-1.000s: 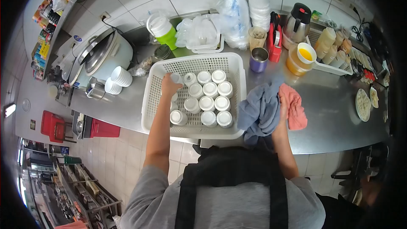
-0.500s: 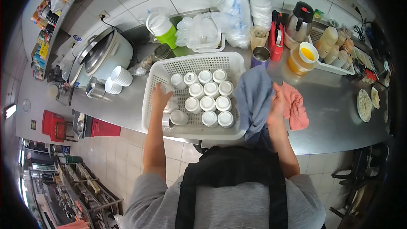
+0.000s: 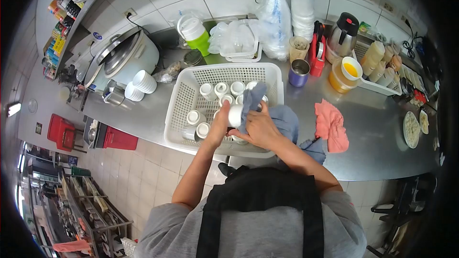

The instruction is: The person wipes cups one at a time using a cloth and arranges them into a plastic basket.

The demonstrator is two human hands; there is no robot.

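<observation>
Above the white perforated basket (image 3: pixel 172 107), my left hand (image 3: pixel 219 126) is closed around a white cup (image 3: pixel 234 115), which lies tilted on its side. My right hand (image 3: pixel 262 129) grips a blue-grey cloth (image 3: pixel 285 119) and presses part of it against the cup's right end. The rest of the cloth drapes over the basket's right edge and down onto the counter. Several white cups (image 3: pixel 194 117) stand bottom up in the basket; my hands hide some of them. A clear glass (image 3: pixel 189 133) lies near the basket's front left.
A pink cloth (image 3: pixel 331 126) lies on the steel counter (image 3: pixel 377 129) to the right. Behind the basket are a purple tumbler (image 3: pixel 299 73), a bowl of yellow liquid (image 3: pixel 343 77) and a green-and-white jug (image 3: pixel 194 36). Stacked white cups (image 3: pixel 143 82) and a large cooker (image 3: pixel 129 57) are left.
My left hand has lifted a white cup from the basket's left side and moved right. My right hand has brought the blue-grey cloth leftward onto that cup. The view has shifted slightly.
</observation>
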